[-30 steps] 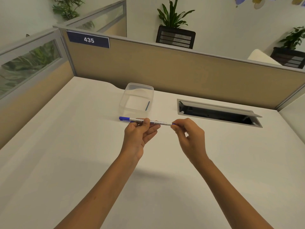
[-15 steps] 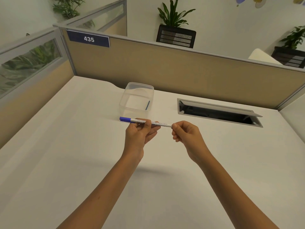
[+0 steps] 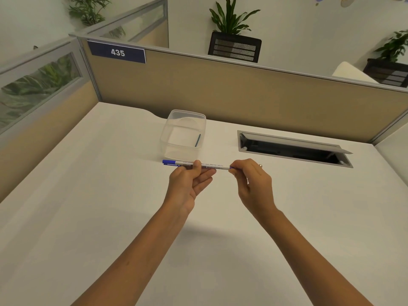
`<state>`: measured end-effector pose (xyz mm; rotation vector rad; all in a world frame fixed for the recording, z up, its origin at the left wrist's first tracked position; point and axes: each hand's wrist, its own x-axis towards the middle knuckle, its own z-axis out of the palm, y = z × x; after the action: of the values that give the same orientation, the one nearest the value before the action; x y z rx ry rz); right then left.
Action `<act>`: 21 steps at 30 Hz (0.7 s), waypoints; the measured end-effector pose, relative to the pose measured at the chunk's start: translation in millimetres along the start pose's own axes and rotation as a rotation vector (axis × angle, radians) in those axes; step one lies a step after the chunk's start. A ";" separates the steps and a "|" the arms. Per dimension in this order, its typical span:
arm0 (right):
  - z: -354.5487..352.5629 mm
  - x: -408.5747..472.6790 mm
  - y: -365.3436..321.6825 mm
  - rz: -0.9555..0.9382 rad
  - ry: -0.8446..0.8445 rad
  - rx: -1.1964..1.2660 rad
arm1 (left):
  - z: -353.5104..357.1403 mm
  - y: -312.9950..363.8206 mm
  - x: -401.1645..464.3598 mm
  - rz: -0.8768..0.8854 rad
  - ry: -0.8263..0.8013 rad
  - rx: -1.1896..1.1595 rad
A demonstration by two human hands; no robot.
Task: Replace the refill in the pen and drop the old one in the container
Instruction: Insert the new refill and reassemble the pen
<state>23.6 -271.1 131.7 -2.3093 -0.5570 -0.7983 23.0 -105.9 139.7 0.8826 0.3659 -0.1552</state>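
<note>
A white pen (image 3: pixel 212 166) with a blue cap lies level in the air above the desk, cap end to the left. My left hand (image 3: pixel 191 184) pinches its barrel near the middle, thumb on top. My right hand (image 3: pixel 251 184) pinches the blue end piece at the pen's right tip. Just behind the pen stands a clear plastic container (image 3: pixel 167 133), open on top. A thin blue refill (image 3: pixel 198 140) leans inside it against the right wall.
A white desk (image 3: pixel 88 217) is closed in by tan partition panels at the back and left. An open metal cable slot (image 3: pixel 293 149) is sunk into the desk to the right of the container. Potted plants stand beyond the partition.
The pen stays held in the same place. My right hand's fingers have shifted slightly on the pen's right tip; the left hand's grip is unchanged.
</note>
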 end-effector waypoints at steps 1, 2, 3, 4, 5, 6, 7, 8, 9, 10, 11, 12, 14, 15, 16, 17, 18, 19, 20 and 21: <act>-0.4 0.4 0.9 0.008 -0.013 0.017 | -0.3 -0.4 0.6 0.003 0.004 0.003; -0.5 0.9 1.4 0.026 -0.025 0.046 | -0.6 -1.0 1.3 0.006 0.005 0.007; 0.0 1.0 2.0 0.052 -0.034 0.081 | -0.9 -1.7 2.1 0.009 0.006 0.011; 1.0 0.8 2.3 0.089 -0.039 0.118 | -1.5 -2.5 3.1 0.013 0.007 0.015; 2.3 0.1 2.9 0.139 -0.042 0.158 | -2.2 -3.4 4.2 0.015 0.010 0.020; 3.7 -0.8 3.5 0.201 -0.048 0.202 | -3.1 -4.4 5.5 0.015 0.014 0.026; 5.0 -1.8 4.3 0.265 -0.059 0.247 | -4.2 -5.5 6.7 0.014 0.019 0.032; 6.3 -3.0 5.3 0.319 -0.073 0.285 | -5.7 -6.8 8.1 0.011 0.020 0.040; 7.5 -4.6 6.6 0.358 -0.090 0.313 | -7.7 -8.2 9.6 0.004 0.017 0.049; 8.6 -6.2 7.5 0.385 -0.107 0.337 | -10.1 -9.7 11.1 -0.007 0.011 0.059; 9.7 -7.7 8.5 0.410 -0.119 0.362 | -12.8 -11.1 12.7 -0.023 0.002 0.069; 10.8 -9.2 9.5 0.440 -0.123 0.394 | -16.1 -12.5 14.6 -0.041 -0.008 0.080; 12.9 -11.3 12.7 0.532 -0.113 0.482 | -24.0 -15.1 18.7 -0.061 -0.010 0.090; 14.0 -12.1 15.4 0.586 -0.108 0.524 | -29.3 -16.3 21.0 -0.053 0.008 0.082; 15.2 -12.8 18.8 0.634 -0.110 0.558 | -35.9 -17.3 24.0 -0.030 0.035 0.072; 16.5 -13.8 22.9 0.674 -0.122 0.580 | -43.4 -18.1 27.0 0.006 0.063 0.071; 18.1 -15.3 27.5 0.702 -0.141 0.589 | -51.4 -18.4 30.1 0.046 0.084 0.083; 20.1 -17.3 32.3 0.723 -0.163 0.590 | -59.5 -18.4 33.1 0.082 0.096 0.113; 22.7 -19.8 36.8 0.738 -0.183 0.588 | -67.1 -18.5 36.2 0.109 0.098 0.166; 25.6 -22.7 41.0 0.751 -0.197 0.584 | -74.3 -18.7 39.6 0.129 0.090 0.238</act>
<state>40.2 -287.3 83.6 -1.8257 0.0343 -0.0287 36.0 -59.3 68.4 1.1482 0.3783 -0.0404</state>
